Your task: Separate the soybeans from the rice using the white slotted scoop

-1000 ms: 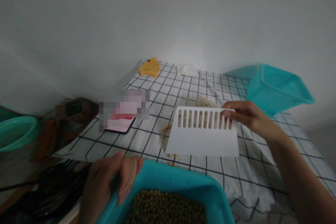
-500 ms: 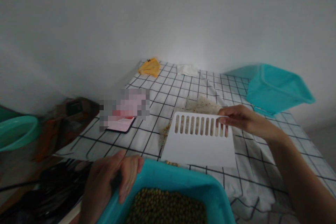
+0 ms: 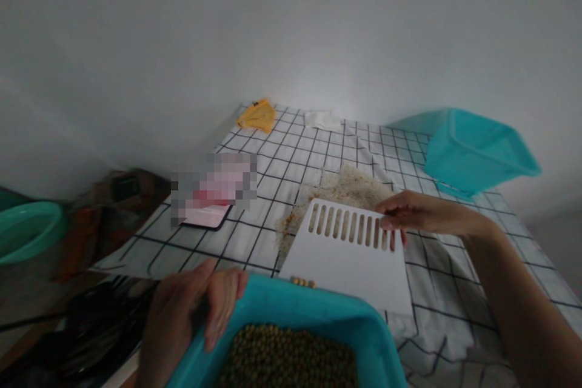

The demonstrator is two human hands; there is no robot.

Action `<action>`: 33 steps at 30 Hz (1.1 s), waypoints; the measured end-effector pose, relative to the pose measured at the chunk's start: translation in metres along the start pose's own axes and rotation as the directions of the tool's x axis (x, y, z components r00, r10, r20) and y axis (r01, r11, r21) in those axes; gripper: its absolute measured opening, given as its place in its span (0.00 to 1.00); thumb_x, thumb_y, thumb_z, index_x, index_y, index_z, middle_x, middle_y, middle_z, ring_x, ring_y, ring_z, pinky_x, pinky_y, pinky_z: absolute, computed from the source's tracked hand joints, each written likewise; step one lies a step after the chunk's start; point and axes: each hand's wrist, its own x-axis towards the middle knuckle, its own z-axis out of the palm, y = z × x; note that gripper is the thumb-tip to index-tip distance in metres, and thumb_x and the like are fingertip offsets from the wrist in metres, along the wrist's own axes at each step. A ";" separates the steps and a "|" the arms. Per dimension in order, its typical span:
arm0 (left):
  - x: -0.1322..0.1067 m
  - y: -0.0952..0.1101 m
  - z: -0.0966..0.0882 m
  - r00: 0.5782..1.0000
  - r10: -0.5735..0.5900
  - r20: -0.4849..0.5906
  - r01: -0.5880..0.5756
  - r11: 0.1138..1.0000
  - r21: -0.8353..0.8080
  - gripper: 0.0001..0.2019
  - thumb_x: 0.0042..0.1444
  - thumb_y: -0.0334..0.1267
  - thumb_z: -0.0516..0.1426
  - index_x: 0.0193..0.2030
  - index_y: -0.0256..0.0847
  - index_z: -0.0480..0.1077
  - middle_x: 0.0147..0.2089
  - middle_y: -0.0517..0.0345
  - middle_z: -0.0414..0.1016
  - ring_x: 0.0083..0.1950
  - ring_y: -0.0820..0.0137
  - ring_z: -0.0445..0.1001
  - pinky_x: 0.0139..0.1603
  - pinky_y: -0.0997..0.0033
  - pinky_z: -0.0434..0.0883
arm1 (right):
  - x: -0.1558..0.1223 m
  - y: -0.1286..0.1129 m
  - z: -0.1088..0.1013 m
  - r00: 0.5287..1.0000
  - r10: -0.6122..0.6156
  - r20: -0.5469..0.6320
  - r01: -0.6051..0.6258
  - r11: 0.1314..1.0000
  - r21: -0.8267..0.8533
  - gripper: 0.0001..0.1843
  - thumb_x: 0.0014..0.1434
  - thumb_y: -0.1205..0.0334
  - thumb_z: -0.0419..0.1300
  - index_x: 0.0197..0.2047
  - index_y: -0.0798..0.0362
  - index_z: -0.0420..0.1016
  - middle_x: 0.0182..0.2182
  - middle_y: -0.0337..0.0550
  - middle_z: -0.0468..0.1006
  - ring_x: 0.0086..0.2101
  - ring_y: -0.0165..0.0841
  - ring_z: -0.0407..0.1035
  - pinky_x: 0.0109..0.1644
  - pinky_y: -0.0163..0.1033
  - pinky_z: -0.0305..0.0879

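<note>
My right hand [image 3: 407, 215] pinches the far right corner of a white slotted plastic sheet [image 3: 350, 267], which slopes down towards the turquoise tub [image 3: 313, 300]. A few pale round beans [image 3: 303, 282] lie at the sheet's near left edge, close to the tub's rim. My left hand [image 3: 200, 303] is closed round the tub's left rim, with a small dark patch showing between thumb and fingers. Many greenish-brown beans [image 3: 286, 357] fill the tub's bottom. Tan chaff or crumbs [image 3: 350, 185] are spread on the cloth behind the sheet.
A checked cloth [image 3: 282, 176] covers the table. On it are a phone [image 3: 207, 217], partly blurred out, a yellow cloth [image 3: 257, 116], a white tissue [image 3: 322, 120] and a tilted turquoise bin [image 3: 477, 151]. A green basin [image 3: 31, 230] stands low at left.
The white sheet has shifted slightly towards me and right, its near right corner lower now. More crumbs show behind it. My left hand keeps its grip on the tub.
</note>
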 end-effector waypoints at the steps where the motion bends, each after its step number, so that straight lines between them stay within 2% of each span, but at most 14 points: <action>1: 0.000 -0.001 0.000 1.000 0.013 -0.017 -0.013 1.000 0.002 0.30 0.64 0.50 0.57 0.10 0.46 0.70 0.08 0.62 0.65 0.12 0.71 0.62 0.36 0.62 0.66 | -0.001 -0.001 0.000 1.000 0.001 -0.009 -0.001 1.000 -0.008 0.18 0.61 0.46 0.64 0.33 0.54 0.80 0.27 0.39 0.77 0.27 0.28 0.69 0.31 0.33 0.67; 5: 0.001 0.000 0.004 0.999 0.020 -0.044 -0.020 1.000 0.008 0.29 0.60 0.51 0.59 0.07 0.47 0.69 0.05 0.62 0.62 0.10 0.72 0.60 0.34 0.61 0.65 | -0.010 -0.009 -0.001 0.995 -0.030 -0.091 0.029 1.000 -0.012 0.19 0.60 0.45 0.66 0.32 0.54 0.80 0.25 0.39 0.75 0.27 0.30 0.68 0.30 0.34 0.65; 11: 0.003 0.003 0.007 0.999 0.002 -0.051 -0.003 1.000 -0.023 0.28 0.56 0.51 0.62 0.07 0.47 0.70 0.05 0.61 0.63 0.11 0.73 0.61 0.32 0.63 0.65 | -0.031 -0.012 -0.010 0.975 -0.106 -0.194 0.102 0.994 -0.028 0.18 0.62 0.47 0.65 0.29 0.53 0.81 0.24 0.40 0.77 0.27 0.32 0.71 0.30 0.35 0.65; 16: 0.001 0.003 0.007 0.999 0.004 -0.039 -0.005 1.000 -0.029 0.28 0.58 0.50 0.62 0.08 0.46 0.70 0.06 0.62 0.64 0.11 0.74 0.61 0.33 0.64 0.65 | -0.032 -0.014 -0.011 0.899 -0.173 -0.401 0.179 0.984 -0.024 0.17 0.62 0.49 0.65 0.29 0.52 0.81 0.26 0.42 0.80 0.29 0.33 0.74 0.34 0.35 0.69; 19: 0.001 0.003 0.006 0.999 0.028 -0.022 -0.029 0.999 -0.024 0.28 0.59 0.49 0.61 0.09 0.46 0.71 0.06 0.61 0.64 0.11 0.74 0.61 0.32 0.65 0.65 | -0.019 -0.017 -0.001 0.906 -0.189 -0.379 0.201 0.979 -0.006 0.18 0.63 0.48 0.64 0.30 0.54 0.81 0.25 0.42 0.79 0.27 0.32 0.73 0.32 0.35 0.69; 23: 0.002 0.002 0.007 0.999 0.040 -0.012 -0.040 0.999 -0.008 0.29 0.60 0.50 0.60 0.09 0.46 0.71 0.06 0.61 0.64 0.11 0.74 0.62 0.33 0.66 0.66 | 0.001 -0.018 0.012 0.944 -0.158 -0.288 0.144 0.987 -0.069 0.18 0.62 0.46 0.64 0.33 0.53 0.82 0.25 0.39 0.77 0.26 0.30 0.70 0.30 0.34 0.66; 25: 0.002 0.002 0.008 0.999 0.038 -0.023 -0.038 0.999 -0.013 0.29 0.61 0.49 0.59 0.09 0.46 0.71 0.06 0.61 0.64 0.11 0.75 0.61 0.33 0.67 0.66 | 0.005 -0.015 0.012 0.943 -0.147 -0.299 0.124 0.988 -0.093 0.19 0.62 0.45 0.64 0.32 0.53 0.81 0.25 0.39 0.77 0.27 0.30 0.69 0.30 0.34 0.65; 30: 0.003 0.002 0.000 0.999 0.044 0.018 -0.044 0.999 0.026 0.30 0.62 0.51 0.58 0.08 0.47 0.71 0.06 0.61 0.64 0.11 0.74 0.62 0.33 0.66 0.67 | -0.009 -0.004 -0.006 0.859 -0.163 -0.484 0.158 0.986 -0.052 0.20 0.61 0.44 0.66 0.28 0.52 0.78 0.25 0.41 0.76 0.28 0.32 0.69 0.32 0.37 0.66; 33: 0.004 -0.002 -0.010 0.998 0.005 0.067 -0.008 0.999 0.045 0.29 0.63 0.50 0.57 0.10 0.48 0.72 0.08 0.61 0.67 0.13 0.72 0.64 0.38 0.65 0.69 | -0.021 0.000 -0.016 0.818 -0.176 -0.547 0.177 0.983 -0.051 0.19 0.63 0.46 0.64 0.29 0.52 0.79 0.27 0.42 0.78 0.29 0.33 0.70 0.34 0.38 0.66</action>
